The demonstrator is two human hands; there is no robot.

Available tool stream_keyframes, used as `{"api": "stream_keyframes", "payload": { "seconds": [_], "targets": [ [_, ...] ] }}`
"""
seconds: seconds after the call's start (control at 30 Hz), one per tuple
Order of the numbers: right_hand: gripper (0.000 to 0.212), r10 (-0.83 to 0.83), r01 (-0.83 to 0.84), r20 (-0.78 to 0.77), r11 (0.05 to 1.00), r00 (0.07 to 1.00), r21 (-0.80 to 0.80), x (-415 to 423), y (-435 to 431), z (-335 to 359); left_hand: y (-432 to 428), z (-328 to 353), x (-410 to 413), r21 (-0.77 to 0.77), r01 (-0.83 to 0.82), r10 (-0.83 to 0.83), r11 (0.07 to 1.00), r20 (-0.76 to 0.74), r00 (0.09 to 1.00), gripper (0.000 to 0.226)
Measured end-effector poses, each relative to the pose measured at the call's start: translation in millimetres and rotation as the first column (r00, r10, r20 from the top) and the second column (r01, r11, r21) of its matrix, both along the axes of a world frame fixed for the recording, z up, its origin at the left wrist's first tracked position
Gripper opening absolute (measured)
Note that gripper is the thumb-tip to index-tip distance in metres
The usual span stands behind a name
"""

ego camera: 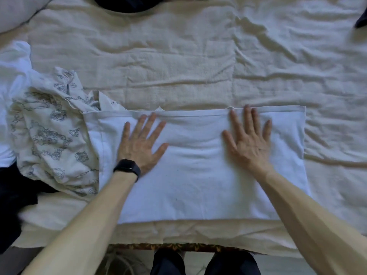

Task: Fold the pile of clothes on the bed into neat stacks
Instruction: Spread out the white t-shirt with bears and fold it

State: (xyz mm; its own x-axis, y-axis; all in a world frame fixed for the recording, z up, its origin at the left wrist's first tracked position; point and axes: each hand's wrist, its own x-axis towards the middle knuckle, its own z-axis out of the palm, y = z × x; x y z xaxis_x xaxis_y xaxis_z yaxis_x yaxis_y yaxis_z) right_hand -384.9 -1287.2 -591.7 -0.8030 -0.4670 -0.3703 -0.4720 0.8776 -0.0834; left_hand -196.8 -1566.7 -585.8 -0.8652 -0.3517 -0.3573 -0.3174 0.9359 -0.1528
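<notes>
A white garment [194,175] lies spread flat as a wide rectangle near the front edge of the bed. My left hand [142,140], with a black watch on the wrist, presses flat on its left part, fingers spread. Over on the right part, my right hand [249,138] lies flat too, fingertips near the far hem. At the left sits the unfolded pile: a cream printed garment [53,135], a white garment [14,80] behind it and a dark garment [14,193] in front. The printed garment overlaps the flat garment's left end.
The cream bedspread [178,62] stretches wrinkled across the far and right side. A dark item [127,3] lies at the far edge, another dark bit [361,20] at the far right. A pillow [17,10] sits at the far left. My legs [204,262] stand against the bed's front edge.
</notes>
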Motion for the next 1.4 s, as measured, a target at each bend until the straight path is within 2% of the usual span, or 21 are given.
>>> {"api": "stream_keyframes", "payload": {
  "seconds": [0.1,0.17,0.23,0.3,0.33,0.37,0.43,0.47,0.53,0.57,0.63,0.7,0.73,0.8,0.93,0.97,1.03,1.1,1.17,1.3,1.4],
  "targets": [
    [0.072,-0.214,0.215,-0.020,0.974,0.977,0.070,-1.0,17.7,7.4,-13.4,12.0,20.1,-0.019,-0.131,0.128,0.991,-0.104,0.986,0.064],
    [0.074,-0.249,0.250,-0.034,0.968,0.968,0.032,27.9,23.0,22.7,12.5,24.2,42.7,0.042,-0.147,0.152,0.988,-0.157,0.976,0.066],
    [0.074,-0.112,0.110,-0.022,0.992,0.993,-0.064,82.6,21.2,38.4,54.8,33.7,69.5,0.179,0.000,0.020,0.984,-0.110,0.994,0.064],
    [0.072,0.076,-0.074,0.032,0.995,0.997,-0.070,138.0,23.6,47.2,85.2,39.1,97.2,0.275,0.035,-0.036,0.961,0.000,0.999,0.063],
    [0.072,0.098,-0.097,0.073,0.995,0.993,-0.013,154.8,30.7,49.6,88.5,40.1,110.5,0.275,-0.035,0.017,0.961,0.069,0.997,0.062],
    [0.073,0.045,-0.053,0.124,0.997,0.991,0.064,160.7,41.3,50.7,84.8,41.5,123.8,0.256,-0.159,0.129,0.954,0.131,0.983,0.062],
    [0.079,-0.214,0.182,0.165,0.965,0.963,0.190,155.7,69.0,58.1,71.2,50.7,151.9,0.181,-0.445,0.425,0.877,0.136,0.895,0.065],
    [0.085,-0.369,0.344,0.131,0.921,0.920,0.182,153.4,81.9,66.4,67.0,59.8,165.4,0.157,-0.581,0.573,0.799,0.096,0.814,0.070],
    [0.090,-0.656,0.657,0.036,0.753,0.754,-0.023,154.7,102.2,84.8,69.9,78.1,183.9,0.231,-0.796,0.821,0.560,-0.029,0.570,0.081],
    [0.089,-0.780,0.777,0.045,0.613,0.624,-0.144,158.2,108.0,93.1,75.9,85.7,188.1,0.304,-0.859,0.909,0.412,-0.070,0.411,0.085],
    [0.082,-0.930,0.937,0.236,0.211,0.280,-0.280,163.7,112.5,103.0,91.0,93.7,186.3,0.488,-0.872,1.000,0.019,-0.015,0.014,0.085],
    [0.072,-0.846,0.932,0.525,-0.259,-0.091,-0.255,160.9,109.9,105.4,101.7,94.4,176.1,0.622,-0.682,0.918,-0.385,0.179,-0.354,0.071],
    [0.066,-0.749,0.892,0.629,-0.409,-0.207,-0.194,155.4,107.7,106.4,102.4,91.2,171.6,0.647,-0.557,0.843,-0.521,0.287,-0.456,0.060],
    [0.052,-0.658,0.870,0.704,-0.478,-0.266,-0.118,145.3,105.3,104.5,98.0,84.2,164.9,0.650,-0.403,0.745,-0.644,0.413,-0.523,0.045],
    [0.039,-0.604,0.823,0.741,-0.554,-0.293,-0.126,132.6,114.3,99.2,80.9,81.0,160.2,0.705,-0.175,0.647,-0.687,0.484,-0.588,0.046],
    [0.031,-0.612,0.815,0.740,-0.558,-0.278,-0.156,131.7,117.8,100.2,78.6,81.7,161.1,0.722,-0.139,0.639,-0.678,0.485,-0.597,0.045],
    [0.007,-0.668,0.830,0.717,-0.504,-0.198,-0.241,133.1,128.1,101.6,79.5,87.1,164.7,0.750,-0.121,0.648,-0.650,0.463,-0.604,0.039],
    [0.012,-0.706,0.848,0.697,-0.442,-0.128,-0.292,136.5,137.3,104.4,85.5,89.8,172.1,0.779,-0.147,0.670,-0.609,0.407,-0.621,0.036],
    [0.014,-0.715,0.830,0.694,-0.437,-0.086,-0.347,138.3,148.2,109.8,94.4,96.7,178.5,0.808,-0.136,0.677,-0.573,0.374,-0.634,0.031],
    [0.018,-0.760,0.815,0.647,-0.413,-0.062,-0.407,151.2,190.2,117.0,130.2,108.6,195.3,0.793,-0.187,0.700,-0.580,0.368,-0.612,0.057],
    [0.020,-0.763,0.806,0.643,-0.420,-0.064,-0.418,172.6,223.2,117.2,165.0,106.4,213.0,0.768,-0.252,0.719,-0.588,0.354,-0.599,0.057]
  ]
}}
